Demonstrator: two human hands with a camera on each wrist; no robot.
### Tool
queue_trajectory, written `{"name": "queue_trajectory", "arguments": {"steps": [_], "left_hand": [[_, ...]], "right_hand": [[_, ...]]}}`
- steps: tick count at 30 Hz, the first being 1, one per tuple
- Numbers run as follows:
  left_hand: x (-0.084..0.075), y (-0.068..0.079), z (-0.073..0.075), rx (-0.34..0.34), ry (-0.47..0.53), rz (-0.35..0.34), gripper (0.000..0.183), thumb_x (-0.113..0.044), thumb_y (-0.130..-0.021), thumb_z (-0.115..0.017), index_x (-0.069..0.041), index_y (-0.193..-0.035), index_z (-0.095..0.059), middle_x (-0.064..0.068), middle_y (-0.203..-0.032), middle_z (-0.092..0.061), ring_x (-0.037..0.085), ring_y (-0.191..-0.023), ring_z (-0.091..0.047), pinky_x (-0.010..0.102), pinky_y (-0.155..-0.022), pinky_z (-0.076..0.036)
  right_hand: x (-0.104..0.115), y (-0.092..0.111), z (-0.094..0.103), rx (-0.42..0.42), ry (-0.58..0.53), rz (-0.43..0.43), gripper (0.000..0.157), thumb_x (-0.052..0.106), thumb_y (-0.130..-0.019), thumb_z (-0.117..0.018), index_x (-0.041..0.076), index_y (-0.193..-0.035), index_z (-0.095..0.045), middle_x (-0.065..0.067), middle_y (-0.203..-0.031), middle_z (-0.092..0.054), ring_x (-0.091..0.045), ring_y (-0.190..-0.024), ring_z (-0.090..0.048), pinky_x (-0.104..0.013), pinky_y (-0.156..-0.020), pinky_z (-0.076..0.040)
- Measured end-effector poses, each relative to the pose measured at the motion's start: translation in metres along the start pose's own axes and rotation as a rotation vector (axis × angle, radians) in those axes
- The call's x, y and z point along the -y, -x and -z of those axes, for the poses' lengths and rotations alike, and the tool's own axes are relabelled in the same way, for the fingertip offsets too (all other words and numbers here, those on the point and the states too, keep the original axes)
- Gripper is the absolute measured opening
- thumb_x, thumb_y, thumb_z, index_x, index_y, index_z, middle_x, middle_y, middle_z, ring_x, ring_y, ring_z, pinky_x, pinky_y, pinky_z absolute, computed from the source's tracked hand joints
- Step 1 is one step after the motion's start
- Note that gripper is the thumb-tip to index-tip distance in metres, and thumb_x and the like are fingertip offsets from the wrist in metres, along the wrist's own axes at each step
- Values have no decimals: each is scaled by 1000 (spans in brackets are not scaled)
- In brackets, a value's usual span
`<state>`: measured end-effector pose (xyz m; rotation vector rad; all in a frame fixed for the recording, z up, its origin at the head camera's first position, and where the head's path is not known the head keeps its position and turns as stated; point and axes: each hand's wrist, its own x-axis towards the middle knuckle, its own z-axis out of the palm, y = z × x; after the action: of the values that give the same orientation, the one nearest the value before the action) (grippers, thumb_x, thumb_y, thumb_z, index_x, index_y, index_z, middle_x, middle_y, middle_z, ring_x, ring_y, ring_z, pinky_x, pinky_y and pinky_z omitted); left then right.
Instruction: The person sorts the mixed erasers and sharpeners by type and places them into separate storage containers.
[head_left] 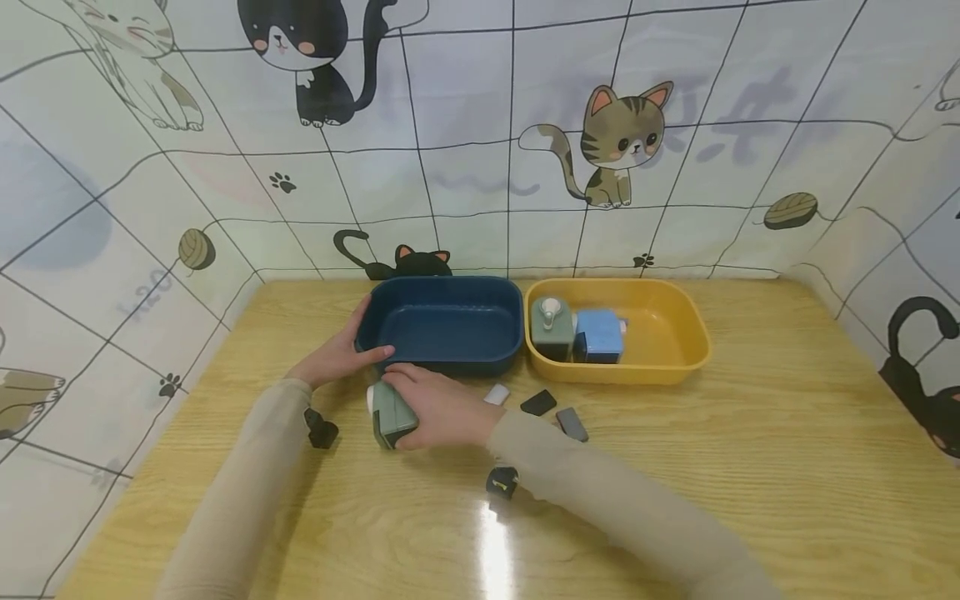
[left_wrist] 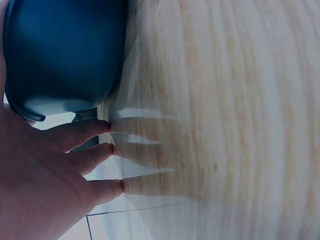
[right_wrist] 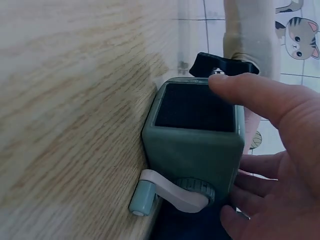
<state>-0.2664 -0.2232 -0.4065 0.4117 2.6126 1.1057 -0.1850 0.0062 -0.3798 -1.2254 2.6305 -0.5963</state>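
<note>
In the head view my right hand (head_left: 442,408) grips a green crank pencil sharpener (head_left: 392,412) on the table, just in front of the dark blue bin (head_left: 450,364). The right wrist view shows its dark window (right_wrist: 195,107) and the pale crank handle (right_wrist: 177,192), with my thumb on the upper edge and the other fingers at the far side. At the blue bin's front left corner is my left hand (head_left: 341,354), thumb along the front. In the left wrist view its spread, fairly straight fingers touch the tabletop beside the bin.
Against the blue bin stands a yellow bin (head_left: 667,372) holding another green sharpener (head_left: 551,333) and a blue sharpener (head_left: 598,336). Before them lie a white block (head_left: 497,394), a black block (head_left: 538,403) and a grey block (head_left: 572,424). A cat-print cloth (head_left: 465,183) hangs behind.
</note>
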Motion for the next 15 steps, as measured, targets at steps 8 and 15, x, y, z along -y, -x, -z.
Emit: {"name": "queue_trajectory", "arguments": {"steps": [8, 15], "left_hand": [[-1, 1, -1, -5, -4, -2, 104, -46, -90, -65, -25, -154, 13, 16, -160, 6, 44, -143, -7, 62, -109, -15], [-2, 2, -2, -11, -6, -12, 102, -45, -91, -64, -23, -154, 13, 16, -160, 6, 45, -142, -7, 63, -108, -16]], "right_hand": [[2, -3, -5, 9, 119, 31, 88, 37, -80, -78, 3, -148, -34, -10, -149, -37, -21, -136, -34, -29, -110, -28], [-1, 8, -9, -1, 105, -2, 86, 38, -78, -80, 11, -147, -35, -13, -146, -36, -26, -132, -37, -38, -105, -36]]}}
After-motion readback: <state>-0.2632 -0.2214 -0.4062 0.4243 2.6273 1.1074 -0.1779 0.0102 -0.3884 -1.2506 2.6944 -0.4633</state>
